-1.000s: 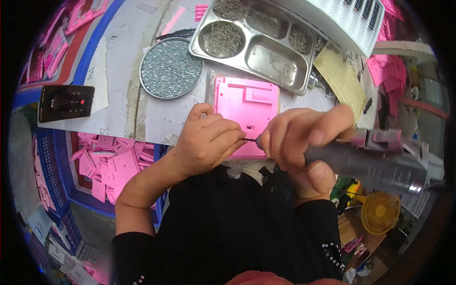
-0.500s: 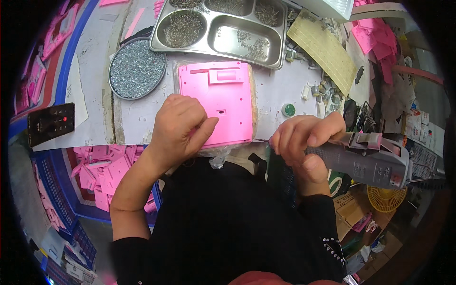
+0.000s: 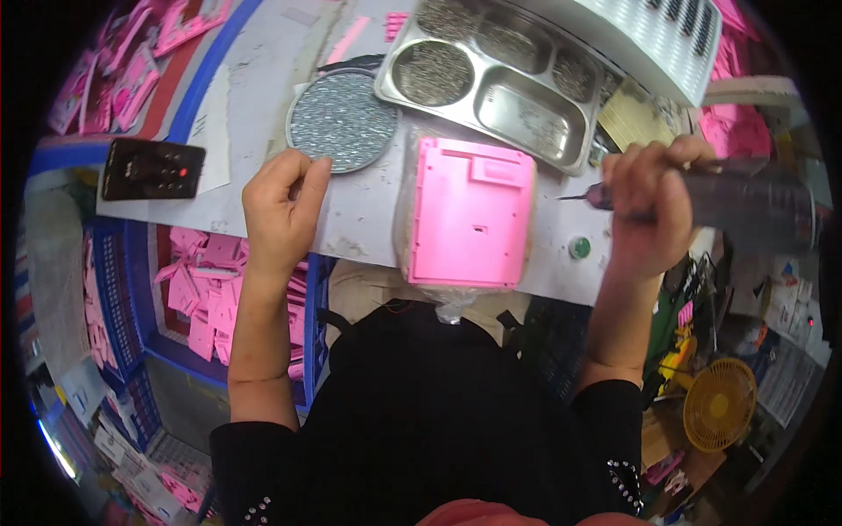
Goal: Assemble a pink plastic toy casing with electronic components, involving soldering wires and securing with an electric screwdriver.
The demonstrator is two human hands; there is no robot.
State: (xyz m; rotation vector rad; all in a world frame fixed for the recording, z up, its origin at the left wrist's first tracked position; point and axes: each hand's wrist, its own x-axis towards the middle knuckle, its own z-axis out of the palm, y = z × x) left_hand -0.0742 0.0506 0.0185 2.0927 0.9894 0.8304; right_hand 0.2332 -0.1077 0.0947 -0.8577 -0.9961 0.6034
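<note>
A pink plastic panel (image 3: 460,241) with a raised block and a small slot lies on a plastic-wrapped pad near the table's front edge. Neither hand touches it. To its left, my left hand (image 3: 285,210) is raised with the fingers curled and thumb pressed to them; anything pinched there is too small to make out. Just beyond it stands a round dish (image 3: 373,164) full of small silver screws (image 3: 342,118). On the right, my right hand (image 3: 653,202) grips a dark electric screwdriver (image 3: 750,210), smeared by motion. Its thin bit points left toward the panel.
A metal compartment tray (image 3: 471,107) with small metal parts sits behind the panel, beside a white ridged bin (image 3: 627,44). A phone (image 3: 153,169) lies at left. A green-topped pot (image 3: 579,247) stands right. Below left is a blue crate (image 3: 189,352) of pink pieces; a yellow fan (image 3: 719,403) is lower right.
My left hand has left the panel and moved left, close to the screw dish. My right hand has lifted the screwdriver up and away from the panel's lower right corner. The view has shifted.
</note>
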